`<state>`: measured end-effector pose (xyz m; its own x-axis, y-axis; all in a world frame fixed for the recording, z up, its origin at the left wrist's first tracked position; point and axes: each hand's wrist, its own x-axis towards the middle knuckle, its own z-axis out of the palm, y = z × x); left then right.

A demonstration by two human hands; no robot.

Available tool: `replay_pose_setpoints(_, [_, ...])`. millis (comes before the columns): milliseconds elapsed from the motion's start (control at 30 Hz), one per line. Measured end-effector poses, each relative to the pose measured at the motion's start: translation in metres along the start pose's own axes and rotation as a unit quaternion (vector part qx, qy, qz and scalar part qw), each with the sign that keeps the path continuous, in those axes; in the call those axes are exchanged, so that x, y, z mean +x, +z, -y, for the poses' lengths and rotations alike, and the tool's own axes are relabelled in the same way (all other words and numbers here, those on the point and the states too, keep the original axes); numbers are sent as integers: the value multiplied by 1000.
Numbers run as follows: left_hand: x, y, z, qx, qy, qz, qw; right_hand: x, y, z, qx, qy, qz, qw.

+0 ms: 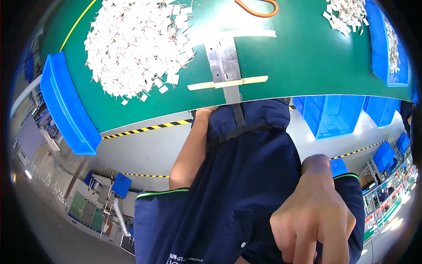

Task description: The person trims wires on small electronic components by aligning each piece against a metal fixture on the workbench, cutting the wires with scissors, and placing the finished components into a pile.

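Observation:
My right hand (310, 220) is raised close in front of my chest, its back facing up. Its fingers are bent and close together, pointing to the lower edge, where the tips are cut off; anything in them is hidden. My left hand (205, 111) is mostly hidden beneath the near edge of the green table (299, 66), with only the wrist part showing. Above it on the table, a metal fixture plate (223, 59) is fastened with strips of pale tape (252, 80). Left of the plate lies a large heap of small white pieces with thin leads (136, 48).
An orange cord loop (263, 15) lies at the far side. A smaller heap of white pieces (347, 15) sits far right, beside a blue bin (380, 44). Another blue bin (68, 103) stands at the left edge. Blue crates (336, 119) rest below the table.

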<state>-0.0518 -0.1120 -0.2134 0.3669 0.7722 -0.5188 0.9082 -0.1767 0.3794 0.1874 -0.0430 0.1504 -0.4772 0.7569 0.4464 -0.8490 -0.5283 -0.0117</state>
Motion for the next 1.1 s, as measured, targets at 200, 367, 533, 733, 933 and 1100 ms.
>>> replay_pose_setpoints(200, [-3, 5, 1, 11, 1, -12, 1000, -5, 2, -2, 5, -11, 5, 1000])
replay_pose_setpoints(367, [-3, 9, 1, 21, 1, -20, 1000, -11, 5, -2, -27, -1, 16, 1000])
replay_pose_setpoints(533, [-1, 10, 1, 23, 5, -25, 999, -13, 5, -6, 2, -4, 2, 1000])
replay_pose_setpoints(733, [0, 13, -1, 25, 2, -34, 999, -10, 0, -2, -19, 6, 0, 1000])
replay_pose_setpoints(933, [-3, 12, -2, 26, 3, -35, 999, -8, -3, -2, -27, 11, 15, 999])
replay_pose_setpoints(1100, [-3, 12, -4, 23, 1, -42, 999, -9, -2, -3, -22, 29, 20, 999])
